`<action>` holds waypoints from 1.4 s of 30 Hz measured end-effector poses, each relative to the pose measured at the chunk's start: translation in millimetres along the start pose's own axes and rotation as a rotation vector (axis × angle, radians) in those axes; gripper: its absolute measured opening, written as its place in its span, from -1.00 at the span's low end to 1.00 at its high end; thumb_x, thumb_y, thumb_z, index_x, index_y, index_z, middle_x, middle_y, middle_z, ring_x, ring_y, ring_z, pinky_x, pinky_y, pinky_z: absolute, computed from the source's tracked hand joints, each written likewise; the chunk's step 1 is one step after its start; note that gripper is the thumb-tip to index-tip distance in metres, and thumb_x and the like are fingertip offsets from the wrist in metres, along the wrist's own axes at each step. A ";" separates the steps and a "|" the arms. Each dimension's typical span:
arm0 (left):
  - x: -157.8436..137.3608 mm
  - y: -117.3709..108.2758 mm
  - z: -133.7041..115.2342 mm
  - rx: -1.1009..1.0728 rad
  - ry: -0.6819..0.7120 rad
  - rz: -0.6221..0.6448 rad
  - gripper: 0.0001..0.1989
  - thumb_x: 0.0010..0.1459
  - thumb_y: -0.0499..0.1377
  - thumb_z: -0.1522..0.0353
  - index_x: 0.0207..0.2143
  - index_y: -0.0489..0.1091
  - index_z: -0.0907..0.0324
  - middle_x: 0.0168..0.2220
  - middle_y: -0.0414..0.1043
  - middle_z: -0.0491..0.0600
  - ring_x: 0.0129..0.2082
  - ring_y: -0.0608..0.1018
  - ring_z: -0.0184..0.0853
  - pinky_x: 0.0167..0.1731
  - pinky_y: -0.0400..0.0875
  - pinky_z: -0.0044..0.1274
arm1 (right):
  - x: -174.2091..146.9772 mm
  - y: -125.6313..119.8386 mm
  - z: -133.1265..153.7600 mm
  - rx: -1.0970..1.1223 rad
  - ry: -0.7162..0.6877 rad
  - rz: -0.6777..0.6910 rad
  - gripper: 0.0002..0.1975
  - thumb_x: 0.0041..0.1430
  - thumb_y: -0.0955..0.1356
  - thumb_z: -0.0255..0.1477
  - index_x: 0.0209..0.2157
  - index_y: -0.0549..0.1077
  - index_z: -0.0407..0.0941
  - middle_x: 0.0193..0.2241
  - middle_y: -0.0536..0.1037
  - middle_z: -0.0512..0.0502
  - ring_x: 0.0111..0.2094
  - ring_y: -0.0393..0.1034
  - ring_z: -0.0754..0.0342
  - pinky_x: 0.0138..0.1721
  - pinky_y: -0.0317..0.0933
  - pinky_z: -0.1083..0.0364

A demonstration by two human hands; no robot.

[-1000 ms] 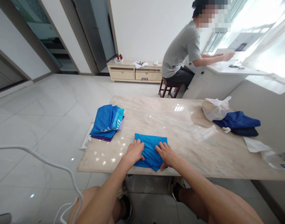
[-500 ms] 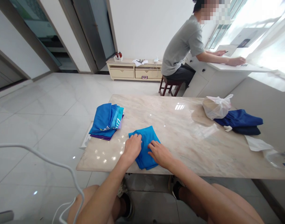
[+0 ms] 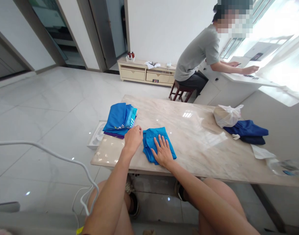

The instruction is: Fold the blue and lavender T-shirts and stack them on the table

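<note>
A bright blue piece of folded fabric, seemingly a garment [image 3: 149, 138], lies near the front edge of the marble-patterned table. My right hand [image 3: 163, 150] rests flat on it with the fingers spread. At its upper left corner, my left hand [image 3: 133, 139] is closed, fingertips pinched at the fabric's edge. Just beyond my left hand sits a stack of folded clothes [image 3: 116, 117], blue on top with light blue and purple layers showing. The exact grip of my left fingers is partly hidden by the hand itself.
On the table's right lie a tied white plastic bag [image 3: 227, 115], dark blue clothing [image 3: 248, 131] and clear plastic packaging [image 3: 284, 167]. A white cable [image 3: 54, 150] loops at left. Beyond the table, a person in a grey shirt [image 3: 199, 54] sits on a stool at a white desk.
My left hand has moved from on top of the blue garment to its left corner. My right hand has flattened and spread on the fabric. The camera view has shifted slightly.
</note>
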State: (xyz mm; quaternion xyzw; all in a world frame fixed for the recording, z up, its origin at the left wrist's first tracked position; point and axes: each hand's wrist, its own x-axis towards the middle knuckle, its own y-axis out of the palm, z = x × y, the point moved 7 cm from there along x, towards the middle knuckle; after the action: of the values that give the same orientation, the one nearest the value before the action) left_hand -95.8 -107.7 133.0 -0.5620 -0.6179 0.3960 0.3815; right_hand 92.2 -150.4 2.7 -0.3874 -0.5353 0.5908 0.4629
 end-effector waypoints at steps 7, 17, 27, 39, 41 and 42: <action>-3.4 -16.0 19.1 0.053 -0.070 0.010 -0.71 0.51 0.06 0.33 0.04 0.57 0.12 0.01 0.68 0.13 0.05 0.69 -0.09 -0.07 0.53 -0.42 | 40.8 1.4 6.2 0.011 0.226 -0.026 -0.20 0.55 0.20 -0.04 0.60 0.11 -0.19 0.61 -0.10 -0.37 0.61 -0.21 -0.38 0.55 -0.28 -0.36; -0.2 -24.3 16.0 0.069 -0.099 -0.062 -0.68 0.53 0.02 0.35 0.02 0.58 0.17 0.00 0.67 0.17 0.00 0.70 -0.12 -0.13 0.52 -0.46 | 79.1 8.3 51.5 0.083 0.052 -0.033 -0.28 0.61 0.11 -0.09 0.58 0.17 -0.19 0.62 -0.12 -0.25 0.63 -0.30 -0.25 0.58 -0.36 -0.29; 10.9 -29.4 -3.6 -0.043 -0.083 -0.164 -0.71 0.52 0.04 0.35 -0.01 0.58 0.12 -0.01 0.69 0.09 0.00 0.69 -0.15 -0.14 0.48 -0.47 | 74.1 0.7 10.0 0.059 0.083 -0.122 -0.32 0.61 0.08 -0.21 0.58 0.14 -0.22 0.61 -0.03 -0.22 0.63 -0.20 -0.17 0.58 -0.29 -0.24; 10.8 -11.8 -20.6 -0.065 -0.052 -0.096 -0.74 0.50 0.08 0.32 -0.08 0.59 0.05 -0.12 0.71 0.05 -0.07 0.70 -0.14 -0.17 0.47 -0.45 | 85.8 8.1 -5.8 0.059 0.156 -0.061 -0.11 0.52 0.11 0.14 0.62 0.04 -0.13 0.63 -0.19 -0.19 0.64 -0.38 -0.23 0.57 -0.47 -0.33; 11.3 -13.1 -20.3 -0.064 -0.061 -0.103 -0.74 0.50 0.08 0.32 -0.07 0.60 0.05 -0.12 0.70 0.05 -0.08 0.70 -0.13 -0.18 0.47 -0.45 | 86.8 10.3 -4.8 0.058 0.148 -0.058 -0.10 0.51 0.10 0.17 0.62 0.03 -0.10 0.64 -0.22 -0.17 0.64 -0.42 -0.24 0.57 -0.49 -0.35; 11.3 -14.1 -20.1 -0.062 -0.064 -0.107 -0.73 0.50 0.08 0.32 -0.06 0.60 0.05 -0.12 0.70 0.05 -0.07 0.70 -0.13 -0.18 0.47 -0.45 | 88.2 10.9 -5.3 0.056 0.142 -0.055 -0.10 0.51 0.10 0.17 0.62 0.03 -0.08 0.64 -0.22 -0.16 0.64 -0.42 -0.23 0.57 -0.49 -0.35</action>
State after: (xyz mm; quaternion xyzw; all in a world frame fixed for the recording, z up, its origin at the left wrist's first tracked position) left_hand -83.9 -96.1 154.2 -0.5269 -0.6709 0.3734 0.3645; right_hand 71.9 -64.1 -5.5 -0.4002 -0.4949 0.5638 0.5264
